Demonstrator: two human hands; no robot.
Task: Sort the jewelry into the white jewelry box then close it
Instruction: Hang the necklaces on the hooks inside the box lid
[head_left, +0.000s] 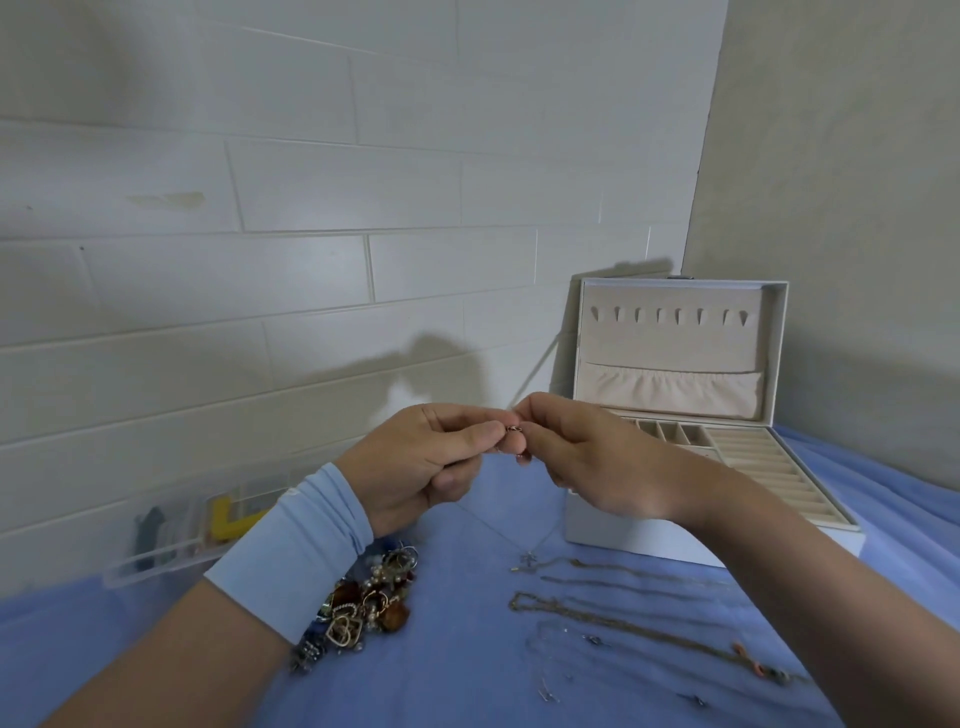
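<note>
Loop (514, 428) of coppery metal, tiny and thin, pinched between your two hands.
Your left hand (415, 460) and right hand (597, 457) meet fingertip to fingertip, thumb and forefinger of each closed on the loop. A fine chain (491, 529) droops below them to a small cross pendant (529, 558) down at the blue cloth (457, 649). Just behind your right hand the white jewelry box (623, 535) stands with its lid up, beige compartments showing. Under your left wrist lies a tangled jewelry pile (363, 597). Under your right forearm, long chains (623, 608) are laid out.
</note>
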